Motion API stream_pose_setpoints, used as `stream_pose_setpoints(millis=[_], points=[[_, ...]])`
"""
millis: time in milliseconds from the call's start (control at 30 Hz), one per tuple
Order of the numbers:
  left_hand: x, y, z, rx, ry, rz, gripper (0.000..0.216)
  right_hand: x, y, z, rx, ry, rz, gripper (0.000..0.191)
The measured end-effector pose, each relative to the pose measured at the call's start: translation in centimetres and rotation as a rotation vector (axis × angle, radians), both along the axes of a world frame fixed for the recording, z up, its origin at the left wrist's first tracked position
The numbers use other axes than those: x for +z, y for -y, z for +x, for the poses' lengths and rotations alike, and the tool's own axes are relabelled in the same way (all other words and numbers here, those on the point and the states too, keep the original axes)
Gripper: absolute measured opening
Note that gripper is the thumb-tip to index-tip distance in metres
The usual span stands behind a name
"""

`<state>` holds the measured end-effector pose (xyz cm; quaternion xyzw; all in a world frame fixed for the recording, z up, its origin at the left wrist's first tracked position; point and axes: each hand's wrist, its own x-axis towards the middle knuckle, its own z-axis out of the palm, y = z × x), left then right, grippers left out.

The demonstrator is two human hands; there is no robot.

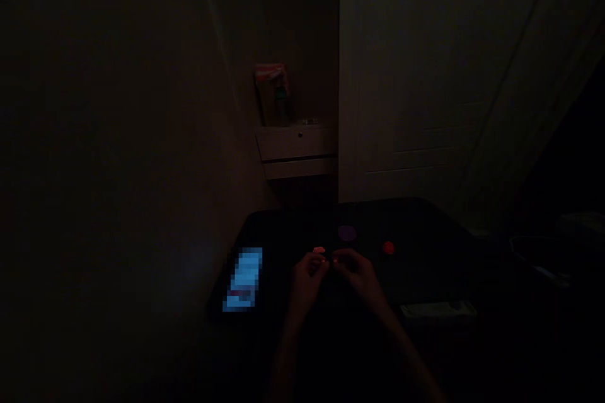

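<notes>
The scene is very dark. Over the dark table [293, 230], my left hand [308, 272] is closed in a pinch, with a small glowing-orange piece [324, 260] showing at its fingertips. Facing it, a short gap away, my right hand [358, 272] also pinches a tiny orange piece [335, 260]. What these pieces are made of cannot be made out. Just beyond the left fingers lies a flat orange-pink piece [319, 250]. A round orange lump [388, 248] sits to the right of my right hand, and a dim purple disc [346, 233] lies farther back.
A lit, blurred-out screen [244, 278] lies at the table's left. Near the right front edge is a long pale packet-like strip [438, 309]. Behind the table are a drawer unit [297, 145] carrying a red-and-white item [270, 72], and a pale panelled door [401, 75].
</notes>
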<state>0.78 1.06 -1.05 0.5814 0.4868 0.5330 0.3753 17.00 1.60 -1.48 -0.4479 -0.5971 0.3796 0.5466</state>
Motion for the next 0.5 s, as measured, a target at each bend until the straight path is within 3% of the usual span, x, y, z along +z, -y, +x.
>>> stream_pose_setpoints(millis=[500], points=[[0.03,0.05,-0.03,-0.003,0.007,-0.007,0.024,0.74,0.47,-0.09,-0.005,0.022,0.010,0.026]])
